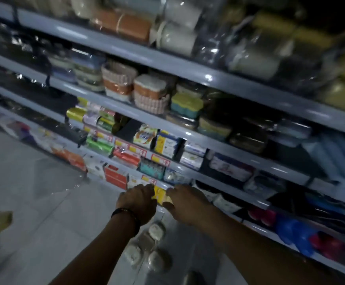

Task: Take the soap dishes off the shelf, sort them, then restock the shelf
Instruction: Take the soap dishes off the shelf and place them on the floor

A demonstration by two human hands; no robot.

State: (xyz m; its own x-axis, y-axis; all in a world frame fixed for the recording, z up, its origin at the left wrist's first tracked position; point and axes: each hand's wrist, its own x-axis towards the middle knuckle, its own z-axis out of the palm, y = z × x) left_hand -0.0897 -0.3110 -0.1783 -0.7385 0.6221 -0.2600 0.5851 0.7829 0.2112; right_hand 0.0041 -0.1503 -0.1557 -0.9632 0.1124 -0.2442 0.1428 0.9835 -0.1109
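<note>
dim shop aisle of grey shelves (pixel 188 134): left hand (pixel 138 202) and right hand (pixel 185 199) jointly grip a yellow soap dish (pixel 160 194) held between them, level, equally near, above pale soap dishes on the floor (pixel 149 249).

Two hands, left (pixel 139 202) and right (pixel 185 203), share one small yellow packet (pixel 159 194). Four pale rounded soap dishes (pixel 156 231) lie on the grey floor (pixel 34 192). One dark bracelet (pixel 127 217) circles the left wrist. Five grey shelf edges (pixel 126 109) show.
</note>
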